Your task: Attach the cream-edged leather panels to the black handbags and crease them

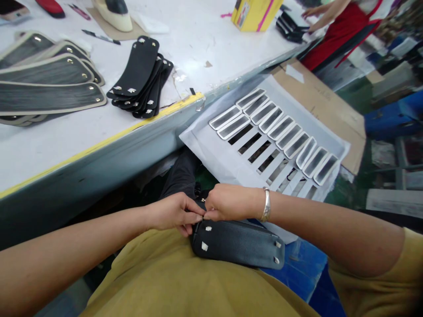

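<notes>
Crosswise, a black panel [241, 244], long axis left to right; hands [170, 212] [228, 202] pinched on its left end

The left hand [173, 213] and right hand [223, 202] pinch at the far left corner of a black panel [241, 244] bearing 4 pale scraps. The bench [191, 48], far left, carries stacked black pieces [137, 66] and grey pieces [49, 99].

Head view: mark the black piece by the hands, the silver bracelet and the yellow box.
Black piece [239, 244]: head view, middle of its face.
Silver bracelet [266, 204]: head view, middle of its band.
Yellow box [255, 16]: head view, its side.
</notes>
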`<state>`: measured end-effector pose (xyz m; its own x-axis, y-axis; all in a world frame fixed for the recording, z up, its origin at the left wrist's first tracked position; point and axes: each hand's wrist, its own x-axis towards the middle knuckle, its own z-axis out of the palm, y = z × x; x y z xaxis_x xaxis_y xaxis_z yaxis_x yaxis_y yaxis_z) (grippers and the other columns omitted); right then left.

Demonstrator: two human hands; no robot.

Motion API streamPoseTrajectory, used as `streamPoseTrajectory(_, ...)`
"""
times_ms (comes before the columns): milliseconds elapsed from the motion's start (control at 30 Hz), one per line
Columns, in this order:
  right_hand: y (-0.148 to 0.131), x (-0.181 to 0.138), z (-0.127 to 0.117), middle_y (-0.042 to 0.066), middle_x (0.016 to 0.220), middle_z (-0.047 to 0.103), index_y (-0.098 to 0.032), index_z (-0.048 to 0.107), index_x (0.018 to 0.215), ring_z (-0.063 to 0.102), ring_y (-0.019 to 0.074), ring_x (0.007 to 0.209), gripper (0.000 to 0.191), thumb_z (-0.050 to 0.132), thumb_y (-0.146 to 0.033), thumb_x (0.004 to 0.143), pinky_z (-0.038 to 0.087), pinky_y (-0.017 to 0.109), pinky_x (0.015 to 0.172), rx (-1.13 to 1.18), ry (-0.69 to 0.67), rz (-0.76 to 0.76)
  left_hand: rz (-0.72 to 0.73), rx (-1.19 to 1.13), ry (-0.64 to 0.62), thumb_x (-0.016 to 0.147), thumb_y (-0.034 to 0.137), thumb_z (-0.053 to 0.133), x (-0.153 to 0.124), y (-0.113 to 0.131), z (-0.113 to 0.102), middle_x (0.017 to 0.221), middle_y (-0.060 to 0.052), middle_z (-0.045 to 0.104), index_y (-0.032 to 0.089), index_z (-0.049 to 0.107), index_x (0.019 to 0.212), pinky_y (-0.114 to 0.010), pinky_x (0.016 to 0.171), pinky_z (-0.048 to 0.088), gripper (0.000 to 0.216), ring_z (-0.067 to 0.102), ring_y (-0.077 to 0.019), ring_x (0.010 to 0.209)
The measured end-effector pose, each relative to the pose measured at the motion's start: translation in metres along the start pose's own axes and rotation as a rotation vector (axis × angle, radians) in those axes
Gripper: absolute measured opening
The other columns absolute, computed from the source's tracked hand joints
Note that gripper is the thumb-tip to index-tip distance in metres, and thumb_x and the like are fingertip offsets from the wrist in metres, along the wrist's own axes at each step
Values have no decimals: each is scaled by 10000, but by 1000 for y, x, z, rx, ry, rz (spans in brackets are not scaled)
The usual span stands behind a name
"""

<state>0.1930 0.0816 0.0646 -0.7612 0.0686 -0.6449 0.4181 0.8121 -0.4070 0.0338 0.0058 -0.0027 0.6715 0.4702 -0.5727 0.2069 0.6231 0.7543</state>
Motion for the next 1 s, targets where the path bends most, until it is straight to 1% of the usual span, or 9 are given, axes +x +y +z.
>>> streamPoseTrajectory(200, 8, 0, 2, 62, 672, 664, -113, 702, 730, 442, 97, 523, 269, 528, -289, 834, 266, 240, 517, 82, -45, -63, -49, 102, 24, 723, 266, 593, 6, 9, 5, 648, -23, 653, 126, 704, 944, -247, 582, 549, 284, 614, -121, 569)
streamPoseTrajectory(333, 14, 2, 2, 44, 646, 660, -110, 704, 727, 448, 90, 521, 237, 543, -264, 806, 297, 225, 530, 142, -102, -75, -86, 117, 73, 680, 233, 612, 9, 12, 7, 569, -6, 639, 130, 706, 925, -265, 569, 552, 283, 630, -145, 553)
streamPoseTrajectory(433, 9, 2, 3, 48, 641, 666, -120, 706, 702, 460, 99, 512, 196, 553, -232, 753, 294, 236, 516, 118, -49, -77, -78, 143, 79, 678, 217, 590, 9, 11, 8, 567, -2, 640, 139, 711, 892, -259, 559, 549, 258, 633, -147, 553)
streamPoseTrajectory(533, -3, 0, 5, 79, 679, 683, -126, 710, 708, 507, 132, 535, 183, 562, -233, 708, 279, 256, 498, 47, 29, -13, -59, 185, 80, 685, 206, 553, 7, 7, 10, 575, 0, 638, 148, 709, 861, -241, 543, 537, 242, 633, -145, 557)
streamPoseTrajectory(600, -9, -1, 6, 102, 709, 691, -121, 713, 732, 540, 157, 563, 198, 560, -244, 713, 272, 265, 492, 14, 58, 38, -26, 227, 96, 688, 203, 534, 4, 5, 12, 580, -2, 632, 144, 706, 831, -221, 528, 521, 231, 623, -137, 551)
streamPoseTrajectory(667, -9, -3, 7, 107, 726, 694, -120, 716, 747, 558, 163, 586, 209, 547, -242, 737, 274, 265, 500, 16, 75, 52, 9, 248, 102, 698, 214, 526, 0, 5, 13, 606, -8, 634, 140, 708, 818, -206, 525, 510, 230, 608, -125, 548)
streamPoseTrajectory(833, 5, -4, 12, 61, 720, 688, -131, 717, 776, 533, 120, 596, 212, 561, -273, 796, 296, 233, 536, 124, 54, -73, 1, 162, 63, 742, 300, 553, -8, 7, 13, 737, -26, 666, 150, 707, 959, -220, 581, 531, 305, 612, -115, 590)
streamPoseTrajectory(933, 11, -5, 14, 58, 720, 684, -119, 716, 777, 512, 106, 587, 224, 547, -263, 809, 295, 227, 543, 164, 58, -76, -13, 132, 74, 748, 345, 574, -7, 7, 12, 756, -31, 670, 157, 693, 1013, -231, 587, 539, 346, 615, -115, 587)
streamPoseTrajectory(1000, 12, -6, 14, 55, 706, 680, -118, 714, 760, 493, 103, 573, 225, 540, -253, 805, 287, 230, 538, 168, 70, -64, -13, 144, 80, 759, 360, 565, -4, 7, 10, 724, -32, 663, 147, 694, 1001, -235, 573, 540, 348, 614, -118, 577)
